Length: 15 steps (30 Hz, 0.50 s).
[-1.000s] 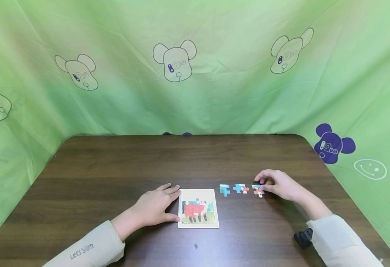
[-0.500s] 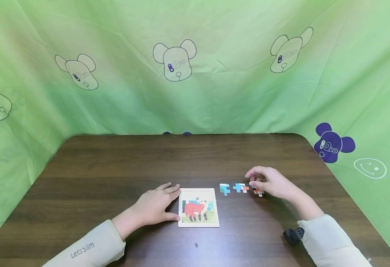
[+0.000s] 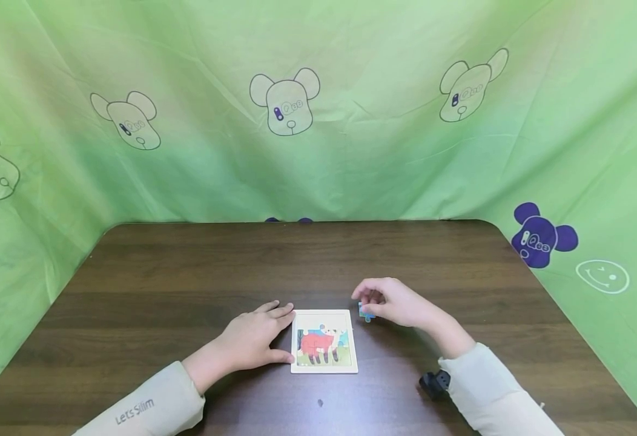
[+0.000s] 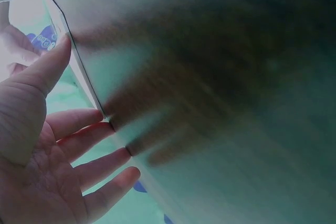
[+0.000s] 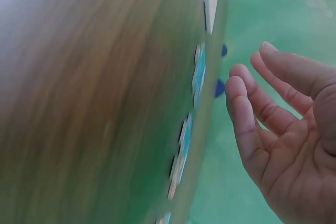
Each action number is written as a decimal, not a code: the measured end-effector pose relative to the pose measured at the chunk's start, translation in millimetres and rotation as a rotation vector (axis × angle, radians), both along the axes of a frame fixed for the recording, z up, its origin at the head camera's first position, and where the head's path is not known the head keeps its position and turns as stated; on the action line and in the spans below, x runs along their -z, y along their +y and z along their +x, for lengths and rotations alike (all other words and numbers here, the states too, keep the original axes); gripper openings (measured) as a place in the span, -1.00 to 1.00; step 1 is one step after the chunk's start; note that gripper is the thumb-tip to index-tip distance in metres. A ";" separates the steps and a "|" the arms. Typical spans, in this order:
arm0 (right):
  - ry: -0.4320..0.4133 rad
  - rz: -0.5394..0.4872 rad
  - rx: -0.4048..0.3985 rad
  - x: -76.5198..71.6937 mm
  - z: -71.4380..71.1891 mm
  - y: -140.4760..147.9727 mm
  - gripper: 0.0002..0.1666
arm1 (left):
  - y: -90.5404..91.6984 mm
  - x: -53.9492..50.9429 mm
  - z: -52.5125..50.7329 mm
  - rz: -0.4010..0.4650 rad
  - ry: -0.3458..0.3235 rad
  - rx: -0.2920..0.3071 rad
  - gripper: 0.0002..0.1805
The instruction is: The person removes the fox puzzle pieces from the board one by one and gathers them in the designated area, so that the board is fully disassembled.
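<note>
A square puzzle tray [image 3: 353,348] with a pale frame lies on the table. Its lower part carries a red animal picture, while a pale strip shows bare at the top. Against the tray's left edge rest the thumb and fingertips of my left hand [image 3: 250,339], fingers spread. My right hand [image 3: 397,303] hovers over a blue jigsaw piece [image 3: 368,317] right of the tray, partly covering it. In the right wrist view, thumb and fingers stand apart with nothing between them. There a middle puzzle piece [image 5: 182,153] and a third piece [image 5: 164,219] also lie on the table, hidden in the head view.
The dark wooden table [image 3: 215,260] reaches back to a green curtain [image 3: 378,163] printed with bear heads. A black device [image 3: 435,384] sits at my right wrist, by the sleeve [image 3: 476,378].
My right hand has moved left, from the rightmost puzzle piece past the middle one to the piece nearest the tray. My left hand and the tray stay in place.
</note>
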State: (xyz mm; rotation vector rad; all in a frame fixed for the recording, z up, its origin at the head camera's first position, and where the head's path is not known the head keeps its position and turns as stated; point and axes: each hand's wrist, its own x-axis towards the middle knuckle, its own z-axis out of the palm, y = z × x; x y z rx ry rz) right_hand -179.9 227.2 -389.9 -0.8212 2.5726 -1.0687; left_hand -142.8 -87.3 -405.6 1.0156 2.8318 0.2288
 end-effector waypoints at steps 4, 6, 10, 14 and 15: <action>-0.009 0.004 -0.032 -0.4 -0.1 -14.7 -0.81 | 0.3 0.4 -0.2 -0.005 0.003 0.000 -0.13; -0.008 0.003 -0.053 -0.9 -0.3 -21.4 -0.81 | 0.4 0.2 -0.1 -0.005 0.003 0.000 -0.13; -0.009 0.002 -0.091 -2.6 0.4 -33.6 -0.81 | 0.6 0.3 -0.1 -0.003 0.002 0.002 -0.14; -0.034 0.002 -0.121 -2.4 1.7 -45.1 -0.81 | 0.7 0.4 -0.3 0.001 0.002 0.002 -0.14; -0.043 0.003 -0.127 -2.1 2.0 -47.8 -0.81 | 0.7 0.2 -0.2 0.002 0.002 0.003 -0.14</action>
